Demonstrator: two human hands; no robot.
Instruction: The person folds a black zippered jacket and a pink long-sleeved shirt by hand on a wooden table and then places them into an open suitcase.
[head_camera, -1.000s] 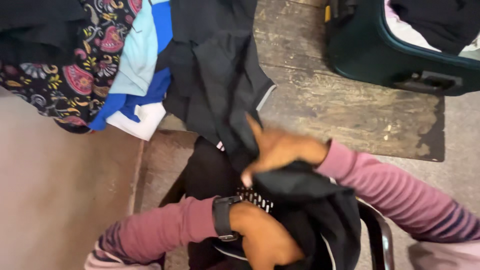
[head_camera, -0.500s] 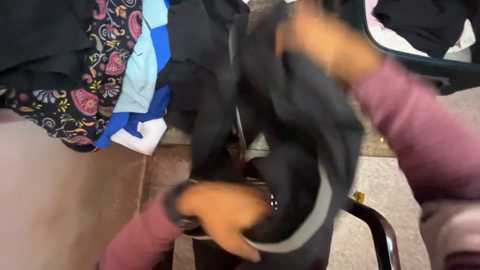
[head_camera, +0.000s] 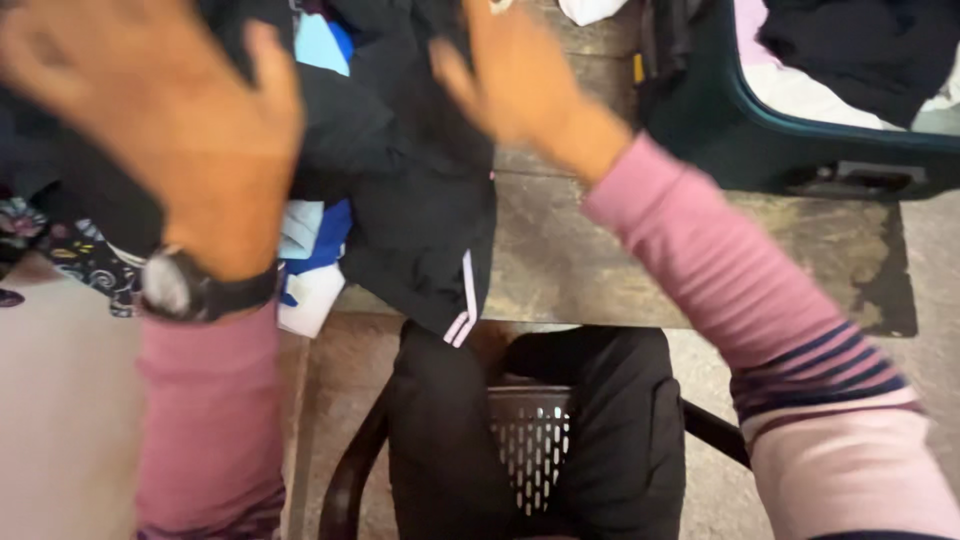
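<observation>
A black garment with white stripes (head_camera: 420, 210) lies spread on top of a pile of clothes at the near edge of a worn wooden table (head_camera: 600, 260). My left hand (head_camera: 170, 120), blurred and with a black wristwatch on its wrist, is stretched over the garment's left part, fingers apart. My right hand (head_camera: 515, 85) lies flat on the garment's upper right part, fingers extended. Neither hand grips anything. Both arms wear pink striped sleeves.
Blue, light blue and white clothes (head_camera: 315, 250) and a dark patterned fabric (head_camera: 70, 255) lie under the black garment. An open dark green suitcase (head_camera: 720, 110) holding black and white clothes stands at the back right. My legs rest on a dark perforated plastic chair (head_camera: 530, 440).
The black garment was lifted from my lap and laid on the pile on the table. Both hands let go of it and now rest open on it.
</observation>
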